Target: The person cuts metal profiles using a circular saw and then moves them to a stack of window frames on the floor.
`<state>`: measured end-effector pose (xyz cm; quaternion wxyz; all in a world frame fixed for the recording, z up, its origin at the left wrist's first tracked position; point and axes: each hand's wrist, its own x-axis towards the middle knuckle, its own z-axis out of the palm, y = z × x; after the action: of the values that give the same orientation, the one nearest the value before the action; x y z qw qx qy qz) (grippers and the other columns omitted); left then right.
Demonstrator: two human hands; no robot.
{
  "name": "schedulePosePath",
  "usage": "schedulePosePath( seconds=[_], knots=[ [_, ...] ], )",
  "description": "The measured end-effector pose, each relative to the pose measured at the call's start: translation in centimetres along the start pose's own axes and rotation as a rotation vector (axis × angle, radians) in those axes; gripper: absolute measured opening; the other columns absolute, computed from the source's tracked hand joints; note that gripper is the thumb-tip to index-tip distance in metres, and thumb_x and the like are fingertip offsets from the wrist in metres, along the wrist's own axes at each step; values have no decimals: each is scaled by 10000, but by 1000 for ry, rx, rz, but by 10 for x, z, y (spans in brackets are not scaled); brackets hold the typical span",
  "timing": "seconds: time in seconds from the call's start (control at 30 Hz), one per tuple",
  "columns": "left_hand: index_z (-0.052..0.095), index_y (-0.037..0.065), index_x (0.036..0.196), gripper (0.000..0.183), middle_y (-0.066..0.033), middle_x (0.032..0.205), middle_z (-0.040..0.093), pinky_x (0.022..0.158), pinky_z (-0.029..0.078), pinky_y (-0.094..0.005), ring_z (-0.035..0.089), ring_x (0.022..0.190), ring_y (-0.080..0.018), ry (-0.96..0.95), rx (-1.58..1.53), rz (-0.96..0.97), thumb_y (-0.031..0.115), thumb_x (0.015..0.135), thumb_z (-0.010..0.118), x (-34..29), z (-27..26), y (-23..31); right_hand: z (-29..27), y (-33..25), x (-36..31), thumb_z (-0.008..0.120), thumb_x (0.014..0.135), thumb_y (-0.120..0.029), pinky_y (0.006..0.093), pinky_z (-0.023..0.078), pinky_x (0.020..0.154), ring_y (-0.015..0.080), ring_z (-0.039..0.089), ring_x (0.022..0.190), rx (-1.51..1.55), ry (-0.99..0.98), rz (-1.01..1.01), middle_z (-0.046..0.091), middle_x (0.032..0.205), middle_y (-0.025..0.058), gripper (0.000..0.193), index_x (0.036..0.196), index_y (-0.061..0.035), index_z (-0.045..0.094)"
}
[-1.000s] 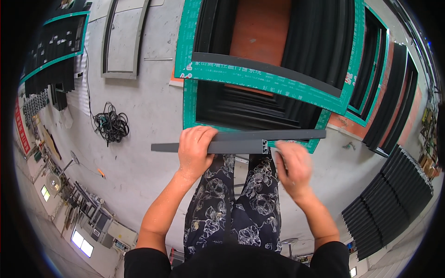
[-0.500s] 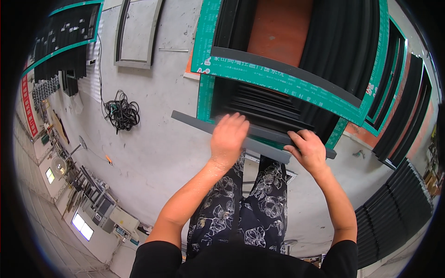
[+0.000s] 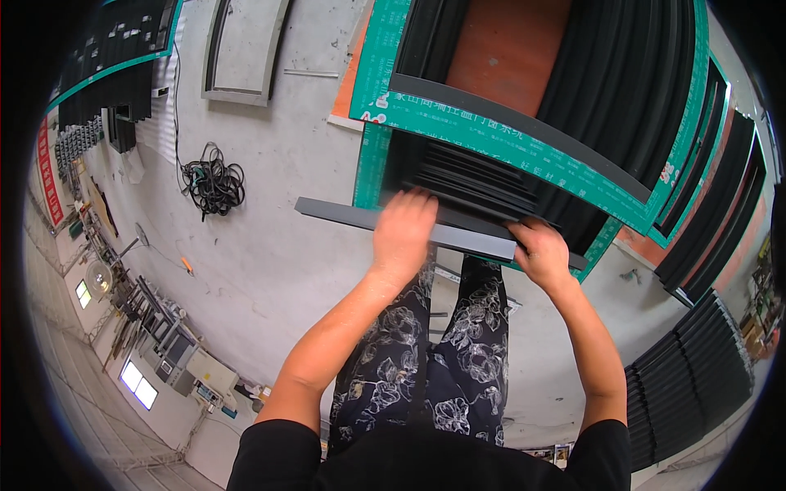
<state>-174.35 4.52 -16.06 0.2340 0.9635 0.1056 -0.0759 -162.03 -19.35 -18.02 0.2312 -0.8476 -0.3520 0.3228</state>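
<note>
A long dark grey metal profile bar (image 3: 340, 214) lies slantwise in front of me, its paler face turned up at the right. My left hand (image 3: 404, 233) is closed over its middle, the fingers on its far side. At the bar's right end is my right hand (image 3: 540, 252), fingers bent over the far edge; whether they grip this bar or a dark strip just behind it is hard to see. Beyond both hands stands a green-edged frame (image 3: 372, 164) with several black profiles (image 3: 471, 176) stacked inside it.
A larger green-bordered frame (image 3: 524, 135) with black profiles rises above. More black profiles (image 3: 688, 385) lean at the right. On the pale floor at left are a coiled dark cable (image 3: 213, 182), a grey window frame (image 3: 239, 96) and a thin strip (image 3: 311, 74). Machinery (image 3: 176, 360) stands far left.
The bar has tilted or turned, so its pale face now shows wider near the right hand. Both hands have shifted slightly away from me, and the view has moved a little.
</note>
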Motion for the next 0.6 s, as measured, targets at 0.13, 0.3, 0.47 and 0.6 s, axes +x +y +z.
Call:
schedulePosePath(
  seconds=[0.13, 0.3, 0.47, 0.6],
  knots=[
    [583, 37, 1159, 666, -147, 1183, 607, 1041, 425, -444, 550, 1164, -338, -45, -1, 9, -78, 512, 688, 2, 10, -4, -9, 8, 9, 735, 773, -272, 426, 517, 726, 314, 625, 848, -53, -29, 21, 626, 855, 99, 275, 1013, -141, 705],
    [585, 43, 1191, 654, -143, 1207, 605, 1051, 411, -435, 541, 1189, -339, -123, 78, -34, -73, 561, 718, -2, 1, -1, 19, 29, 8, 714, 801, -340, 422, 524, 779, 317, 636, 905, 39, 47, -81, 666, 932, 102, 301, 1017, -130, 711],
    [579, 32, 1183, 707, -145, 1186, 602, 1043, 428, -437, 554, 1150, -343, -122, 95, 77, -21, 507, 780, 7, 0, -2, 18, 28, 4, 708, 809, -345, 421, 520, 790, 317, 632, 931, 107, 13, 7, 663, 934, 106, 313, 1029, -123, 713],
    [576, 35, 1191, 708, -142, 1194, 597, 1041, 432, -441, 551, 1153, -340, -150, 87, 99, -21, 514, 778, 8, 0, -3, 25, 30, 0, 682, 831, -364, 439, 512, 787, 323, 622, 916, 199, -58, 36, 650, 908, 113, 321, 1040, -121, 712]
  ],
)
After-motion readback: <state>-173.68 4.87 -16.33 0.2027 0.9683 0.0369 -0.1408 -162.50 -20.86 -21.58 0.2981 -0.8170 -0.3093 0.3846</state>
